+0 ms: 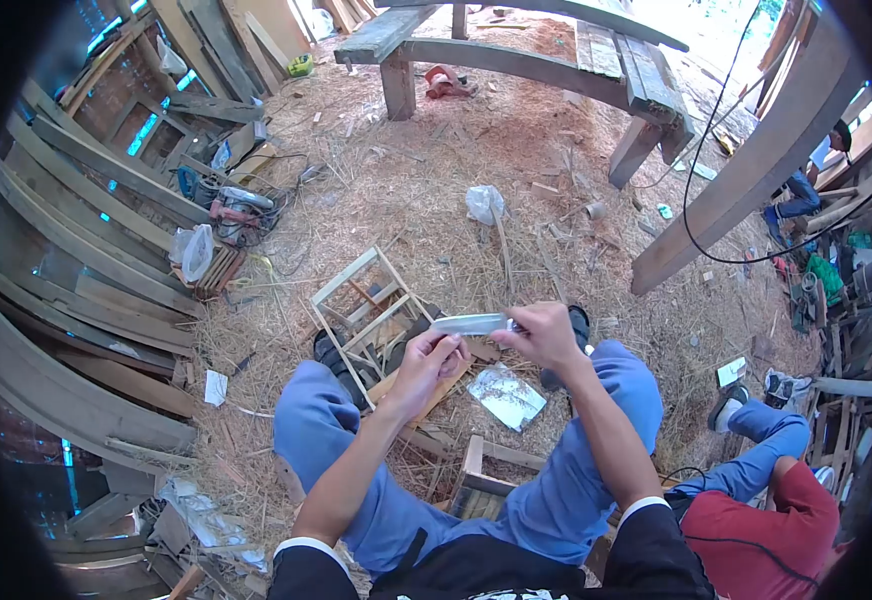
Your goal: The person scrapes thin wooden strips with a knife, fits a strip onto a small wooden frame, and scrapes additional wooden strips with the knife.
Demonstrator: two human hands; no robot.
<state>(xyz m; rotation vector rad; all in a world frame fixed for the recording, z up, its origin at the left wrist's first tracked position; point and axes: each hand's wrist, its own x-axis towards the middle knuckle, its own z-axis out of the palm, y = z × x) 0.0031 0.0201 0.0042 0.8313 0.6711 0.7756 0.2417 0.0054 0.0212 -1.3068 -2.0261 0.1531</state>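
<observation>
My right hand (548,338) is closed around the handle end of a knife. The knife's (471,324) broad silver blade points left, held level in front of my knees. Just under the blade's tip, my left hand (424,372) is closed with thumb and fingers pinched together; what they hold, if anything, is too small to make out. Below and beyond my left hand, a small wooden frame (348,280) of thin slats leans between my feet. A clear plastic packet or sheet (508,396) lies on the ground under my right forearm.
Straw and wood shavings cover the ground (376,190). Planks (86,320) are stacked along the left, near a power saw (241,215). A wooden bench (516,60) stands ahead. A slanted beam (746,160) rises at right. A person in a red shirt (761,520) sits close on my right.
</observation>
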